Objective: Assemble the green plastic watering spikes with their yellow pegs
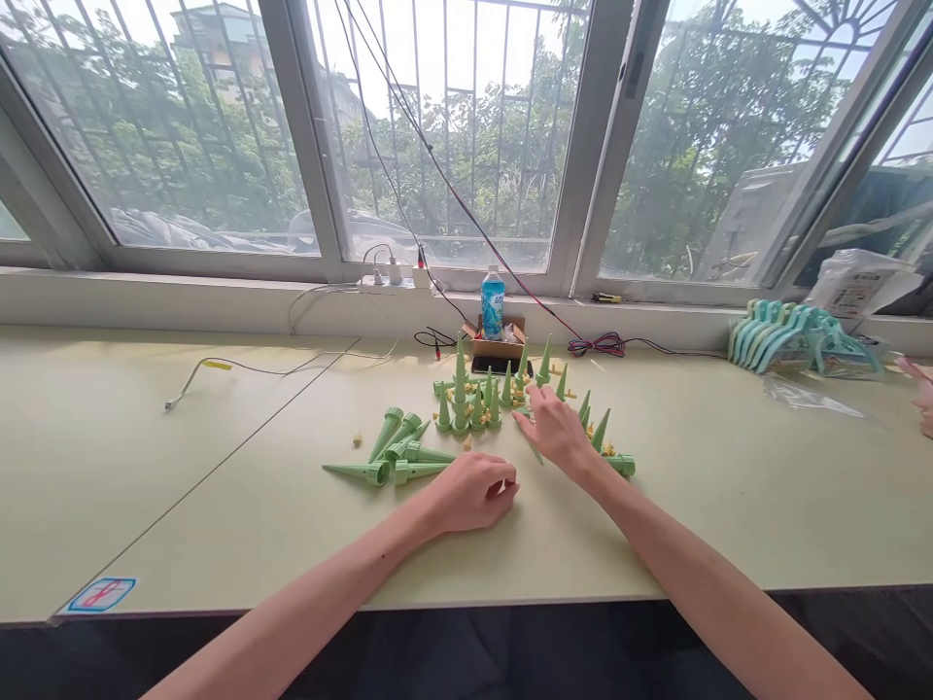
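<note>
Green plastic cone spikes lie and stand on a pale green table [219,506]. Several upright spikes [466,403] cluster at the centre, and a few fallen spikes [394,457] lie to their left. More spikes [602,433] sit on the right among small yellow parts [519,397]. My left hand [473,491] rests on the table as a loose fist, and what it holds, if anything, is hidden. My right hand [555,426] lies among the right-hand spikes with fingers stretched toward the upright cluster, touching them or close to it.
A water bottle [493,301] stands in a small cardboard box [498,345] behind the spikes. Red and black wires [598,343] and a power strip [397,277] lie by the window sill. Teal hangers [794,335] are stacked at the right. Another person's hand [924,394] shows at the right edge.
</note>
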